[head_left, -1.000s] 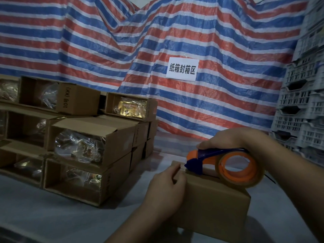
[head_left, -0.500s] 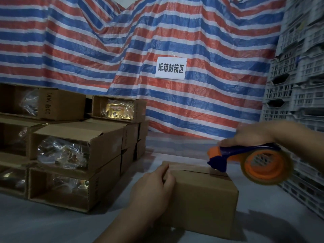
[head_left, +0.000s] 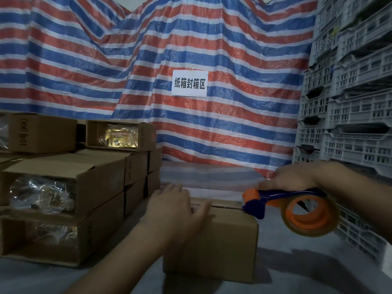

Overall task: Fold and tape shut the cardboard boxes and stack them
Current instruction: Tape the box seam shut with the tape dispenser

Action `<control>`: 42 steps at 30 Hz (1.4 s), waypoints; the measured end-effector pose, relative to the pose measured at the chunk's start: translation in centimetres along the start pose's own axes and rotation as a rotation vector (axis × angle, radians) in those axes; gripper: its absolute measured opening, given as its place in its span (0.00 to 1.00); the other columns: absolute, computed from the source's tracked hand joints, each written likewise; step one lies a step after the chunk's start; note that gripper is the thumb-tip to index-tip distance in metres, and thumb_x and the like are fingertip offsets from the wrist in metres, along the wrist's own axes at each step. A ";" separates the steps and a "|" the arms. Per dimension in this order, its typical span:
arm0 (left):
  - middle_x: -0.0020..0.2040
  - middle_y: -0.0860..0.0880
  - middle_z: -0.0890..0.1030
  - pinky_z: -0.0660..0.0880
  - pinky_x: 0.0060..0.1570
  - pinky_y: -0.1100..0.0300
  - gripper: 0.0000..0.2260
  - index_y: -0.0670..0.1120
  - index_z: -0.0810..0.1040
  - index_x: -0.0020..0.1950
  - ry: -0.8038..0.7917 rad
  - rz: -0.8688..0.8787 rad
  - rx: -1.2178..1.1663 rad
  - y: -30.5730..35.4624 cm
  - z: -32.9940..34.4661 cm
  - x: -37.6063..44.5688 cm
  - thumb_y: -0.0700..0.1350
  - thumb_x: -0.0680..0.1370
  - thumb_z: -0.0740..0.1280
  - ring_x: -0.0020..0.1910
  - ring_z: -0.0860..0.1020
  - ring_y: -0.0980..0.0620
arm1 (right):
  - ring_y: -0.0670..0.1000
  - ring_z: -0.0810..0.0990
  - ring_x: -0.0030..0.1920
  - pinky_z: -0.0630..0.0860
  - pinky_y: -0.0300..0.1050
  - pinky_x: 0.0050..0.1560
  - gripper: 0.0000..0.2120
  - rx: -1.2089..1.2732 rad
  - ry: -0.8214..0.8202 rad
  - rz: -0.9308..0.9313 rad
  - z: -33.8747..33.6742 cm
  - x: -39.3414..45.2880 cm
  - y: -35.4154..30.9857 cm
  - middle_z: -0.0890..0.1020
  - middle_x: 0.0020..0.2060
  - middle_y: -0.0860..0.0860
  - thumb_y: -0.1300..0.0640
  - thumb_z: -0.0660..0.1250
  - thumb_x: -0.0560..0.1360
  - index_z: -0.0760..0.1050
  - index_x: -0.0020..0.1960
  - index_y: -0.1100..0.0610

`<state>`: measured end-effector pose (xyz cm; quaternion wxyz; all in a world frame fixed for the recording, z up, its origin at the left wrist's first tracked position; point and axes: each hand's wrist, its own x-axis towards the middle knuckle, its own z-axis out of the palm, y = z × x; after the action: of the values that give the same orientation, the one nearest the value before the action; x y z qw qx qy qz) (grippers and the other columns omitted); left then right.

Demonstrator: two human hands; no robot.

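With 1 cardboard box (head_left: pixel 220 240) on the table, the left hand (head_left: pixel 176 211) pressed flat on its closed flaps while the right hand (head_left: pixel 297 179) gripped the tape dispenser (head_left: pixel 297 209) at the seam's far-right end, and many open boxes (head_left: pixel 63 187) remained unsealed.

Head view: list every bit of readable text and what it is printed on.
"纸箱封箱区": white paper sign on the striped tarp.
"10号 (KK)": side of the top left cardboard box, printed sideways.
Dark print on the stacked boxes beside it: too blurred to read.
Gold packet label: too small to read.
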<state>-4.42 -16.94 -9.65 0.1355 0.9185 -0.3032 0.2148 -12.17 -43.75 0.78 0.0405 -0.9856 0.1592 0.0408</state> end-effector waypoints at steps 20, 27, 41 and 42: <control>0.76 0.51 0.66 0.60 0.71 0.46 0.34 0.56 0.63 0.76 -0.326 0.237 0.012 4.1 0.5 0.2 0.73 0.76 0.49 0.72 0.66 0.50 | 0.35 0.80 0.39 0.71 0.37 0.45 0.17 0.100 0.007 -0.129 3.3 -0.2 4.4 0.82 0.39 0.36 0.26 0.57 0.74 0.74 0.51 0.34; 0.79 0.51 0.58 0.54 0.74 0.46 0.34 0.53 0.55 0.79 -0.320 0.319 -0.023 7.4 0.0 0.7 0.68 0.78 0.55 0.76 0.59 0.50 | 0.33 0.79 0.39 0.71 0.31 0.42 0.11 0.147 0.040 -0.217 4.4 0.2 4.5 0.82 0.40 0.36 0.30 0.57 0.78 0.71 0.52 0.34; 0.81 0.54 0.52 0.49 0.77 0.48 0.32 0.54 0.50 0.80 -0.293 0.395 0.008 7.3 1.0 0.5 0.67 0.80 0.50 0.79 0.52 0.55 | 0.40 0.80 0.32 0.75 0.40 0.40 0.29 -0.176 0.155 -0.131 3.7 -3.2 4.0 0.82 0.32 0.42 0.20 0.53 0.70 0.78 0.42 0.42; 0.81 0.54 0.52 0.49 0.77 0.49 0.31 0.55 0.49 0.80 -0.287 0.393 0.010 7.4 1.1 0.5 0.66 0.80 0.50 0.79 0.52 0.55 | 0.42 0.80 0.35 0.77 0.42 0.44 0.30 -0.292 0.186 -0.130 3.9 -2.9 2.9 0.81 0.35 0.44 0.21 0.52 0.70 0.77 0.45 0.45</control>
<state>-8.26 -23.34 -9.52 0.0419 0.8636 -0.4912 0.1059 -16.13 -45.22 -3.02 -0.1155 -0.9887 0.0905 -0.0304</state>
